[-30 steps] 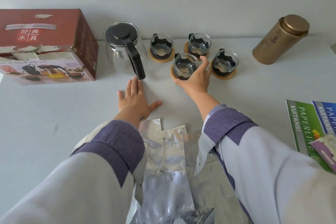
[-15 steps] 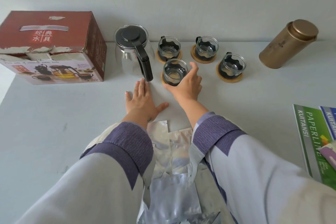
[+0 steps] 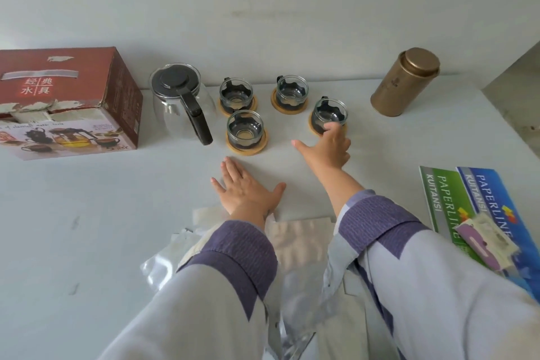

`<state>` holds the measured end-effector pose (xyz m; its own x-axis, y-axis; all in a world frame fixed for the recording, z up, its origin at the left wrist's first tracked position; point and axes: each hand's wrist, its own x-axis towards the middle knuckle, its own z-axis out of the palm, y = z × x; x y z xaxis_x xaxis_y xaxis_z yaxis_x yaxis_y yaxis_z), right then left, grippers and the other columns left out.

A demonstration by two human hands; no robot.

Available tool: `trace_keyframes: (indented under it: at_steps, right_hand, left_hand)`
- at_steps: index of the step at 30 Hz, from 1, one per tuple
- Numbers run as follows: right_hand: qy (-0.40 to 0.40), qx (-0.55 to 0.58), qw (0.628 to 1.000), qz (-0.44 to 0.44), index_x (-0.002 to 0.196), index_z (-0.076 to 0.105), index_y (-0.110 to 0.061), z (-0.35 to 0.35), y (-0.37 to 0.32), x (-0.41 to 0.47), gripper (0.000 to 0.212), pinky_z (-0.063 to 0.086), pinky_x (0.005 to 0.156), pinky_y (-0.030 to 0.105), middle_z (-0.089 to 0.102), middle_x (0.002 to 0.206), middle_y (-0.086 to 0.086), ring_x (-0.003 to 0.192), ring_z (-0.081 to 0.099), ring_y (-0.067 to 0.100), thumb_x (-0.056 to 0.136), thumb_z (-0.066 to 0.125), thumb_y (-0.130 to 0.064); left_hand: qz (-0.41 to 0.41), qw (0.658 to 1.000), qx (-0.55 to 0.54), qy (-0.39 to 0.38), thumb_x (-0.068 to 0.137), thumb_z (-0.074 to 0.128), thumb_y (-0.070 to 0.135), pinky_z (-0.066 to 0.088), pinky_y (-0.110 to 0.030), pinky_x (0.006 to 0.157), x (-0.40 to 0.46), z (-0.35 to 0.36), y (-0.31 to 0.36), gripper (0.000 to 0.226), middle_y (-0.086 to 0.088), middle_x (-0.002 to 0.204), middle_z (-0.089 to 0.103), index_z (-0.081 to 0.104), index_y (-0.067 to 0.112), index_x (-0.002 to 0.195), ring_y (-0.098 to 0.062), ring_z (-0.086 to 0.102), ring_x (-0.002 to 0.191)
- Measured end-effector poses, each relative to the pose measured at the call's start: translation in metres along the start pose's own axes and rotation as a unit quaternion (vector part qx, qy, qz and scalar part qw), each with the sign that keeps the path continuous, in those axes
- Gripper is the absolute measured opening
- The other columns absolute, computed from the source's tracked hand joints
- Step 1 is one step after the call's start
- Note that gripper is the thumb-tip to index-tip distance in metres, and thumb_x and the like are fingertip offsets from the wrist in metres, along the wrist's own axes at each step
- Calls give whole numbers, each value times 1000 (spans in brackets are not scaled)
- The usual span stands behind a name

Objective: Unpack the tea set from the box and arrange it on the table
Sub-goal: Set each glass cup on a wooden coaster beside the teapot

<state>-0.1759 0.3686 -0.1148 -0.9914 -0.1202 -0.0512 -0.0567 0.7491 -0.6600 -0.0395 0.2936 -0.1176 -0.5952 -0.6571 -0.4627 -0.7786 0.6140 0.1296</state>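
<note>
A glass teapot [image 3: 181, 102] with a black lid and handle stands on the white table [image 3: 87, 213] beside the red tea-set box [image 3: 67, 102]. Right of it, several small glass cups sit on round wooden coasters: a back left cup [image 3: 236, 93], a front left cup [image 3: 245, 129], a back right cup [image 3: 292, 92] and a right cup [image 3: 328, 112]. My right hand [image 3: 330, 147] reaches to the right cup, its fingertips touching the cup's near side and coaster, thumb spread out to the left. My left hand [image 3: 245, 190] lies flat on the table, below the front left cup.
A gold tin canister [image 3: 406, 82] stands at the back right. Green and blue receipt booklets [image 3: 467, 207] lie at the right edge. Empty silver foil bags [image 3: 295, 242] lie under my forearms near the front edge. The wall runs right behind the tea set.
My right hand has let go of the front left cup, which now stands near the teapot, and has moved right to the right cup. My left hand stays flat.
</note>
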Motion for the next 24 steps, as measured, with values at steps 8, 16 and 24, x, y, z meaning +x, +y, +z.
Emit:
trace_keyframes:
  at_steps: [8, 16, 24]
  right_hand:
    - [-12, -15, 1000, 18, 144, 26, -10, -24, 34, 45, 104, 31, 107, 40, 32, 148, 7, 137, 29, 27, 65, 82, -48]
    - [-50, -70, 996, 28, 141, 32, -13, -16, 41, 70, 105, 32, 104, 41, 35, 143, 5, 134, 30, 27, 58, 81, -57]
    - [-53, -106, 993, 21, 131, 44, -15, -11, 38, 65, 94, 33, 98, 41, 39, 135, 4, 128, 34, 25, 57, 76, -64]
  left_hand:
    - [-26, 999, 8, 24, 67, 38, 90, 0, -46, 120, 0, 9, 21, 132, -14, 159, -16, -15, 0, 149, -28, -13, 148]
    - [-31, 997, 1, 65, 63, 40, 91, 1, -44, 120, 3, 17, 21, 134, -11, 160, -9, -11, 3, 151, -26, -7, 149]
    - [-33, 997, 10, 64, 63, 39, 91, 2, -45, 121, 3, 18, 21, 134, -10, 160, -11, -12, 4, 151, -25, -7, 149]
